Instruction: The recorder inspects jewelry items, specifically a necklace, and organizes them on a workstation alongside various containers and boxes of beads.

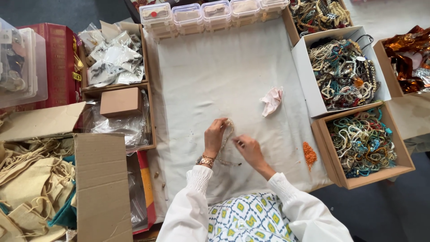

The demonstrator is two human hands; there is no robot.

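On the cloth-covered desk, a pale bead strand, lying near-upright, is pinched by both hands, left and right; brown boxes of beads are seen right.

Head view. Bead strand too small to resolve single beads; part hidden behind left hand. Right hand fingertips blurred, grip unclear. Clear lidded boxes cut off at top edge. Foil wrap box cut at right edge. Cloth drawstring pouches cut at left/bottom, partly under cardboard flap.

Pale bead strand on cloth
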